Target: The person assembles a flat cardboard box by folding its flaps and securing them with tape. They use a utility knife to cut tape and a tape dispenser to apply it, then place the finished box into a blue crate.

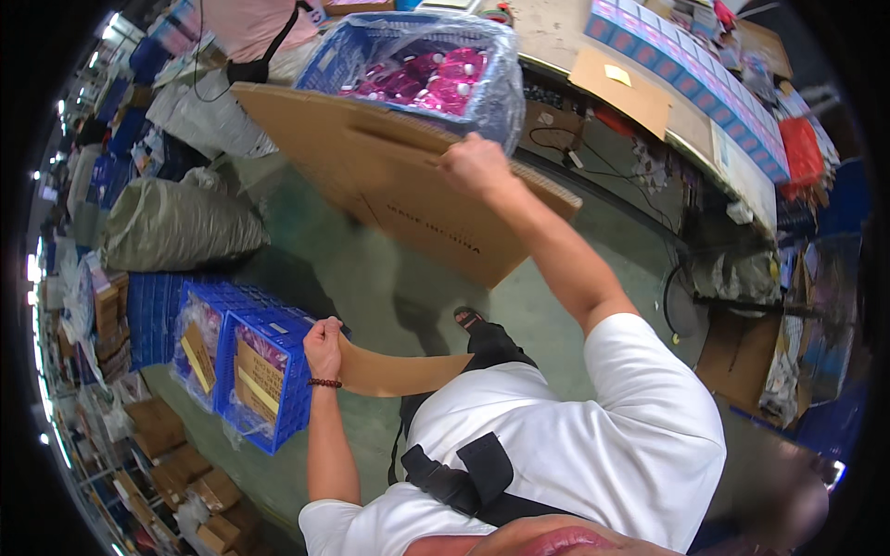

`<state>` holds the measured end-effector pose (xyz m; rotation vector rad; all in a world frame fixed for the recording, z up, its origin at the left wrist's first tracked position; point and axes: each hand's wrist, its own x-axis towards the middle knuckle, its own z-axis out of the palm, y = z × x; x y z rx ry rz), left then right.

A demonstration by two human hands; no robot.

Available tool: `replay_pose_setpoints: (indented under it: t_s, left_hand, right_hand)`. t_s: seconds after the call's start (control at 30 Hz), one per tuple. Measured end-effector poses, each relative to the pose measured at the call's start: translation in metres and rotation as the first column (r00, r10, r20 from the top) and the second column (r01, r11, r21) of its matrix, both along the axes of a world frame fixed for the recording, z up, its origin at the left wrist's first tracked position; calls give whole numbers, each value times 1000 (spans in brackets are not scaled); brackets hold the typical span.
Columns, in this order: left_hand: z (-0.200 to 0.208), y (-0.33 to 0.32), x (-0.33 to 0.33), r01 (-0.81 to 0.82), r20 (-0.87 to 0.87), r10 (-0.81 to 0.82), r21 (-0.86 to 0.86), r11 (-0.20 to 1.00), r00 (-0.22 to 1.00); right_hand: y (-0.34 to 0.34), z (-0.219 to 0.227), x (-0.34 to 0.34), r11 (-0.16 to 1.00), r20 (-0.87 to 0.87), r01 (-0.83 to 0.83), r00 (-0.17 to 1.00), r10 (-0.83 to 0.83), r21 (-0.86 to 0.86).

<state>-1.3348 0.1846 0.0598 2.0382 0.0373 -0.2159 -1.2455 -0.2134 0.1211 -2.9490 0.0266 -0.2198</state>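
Note:
My right hand (475, 167) is closed on the upper edge of a large flattened cardboard carton (399, 190), which hangs tilted above the floor with dark print on its face. Lower and to the left, my left hand (323, 348) is closed on one end of a curved brown cardboard sheet (399, 372). The sheet's other end reaches my dark trousers. Just behind the carton's upper edge stands a blue plastic crate (345, 39) lined with clear film. Bright pink pouches with white caps (445, 79) lie in it.
Two blue crates (295, 394) with cardboard pieces stand on the floor beside my left hand. A stuffed grey-green sack (181, 222) sits further left. At the far right, a workbench (547, 37) carries a row of small boxes (686, 69). A black cable (669, 296) loops to the floor.

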Motion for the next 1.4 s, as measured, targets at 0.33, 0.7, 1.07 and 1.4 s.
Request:
replay_pose_setpoints:
  t_s: [0.33, 0.7, 1.07, 1.4]
  left_hand:
    - [33, 1, -40, 70, 192, -82, 70, 995, 978]
    - [96, -22, -150, 180, 380, -527, 657, 733, 760]
    - [100, -115, -227, 10, 436, -596, 802, 597, 675]
    - [119, -130, -343, 151, 280, -610, 816, 558, 741]
  right_hand:
    - [9, 12, -183, 995, 172, -97, 980, 97, -10]
    - [-24, 37, -456, 983, 190, -90, 974, 120, -159]
    - [-80, 108, -602, 924, 111, -320, 931, 348, -209]
    - [-149, 135, -654, 844, 94, -499, 847, 523, -194]
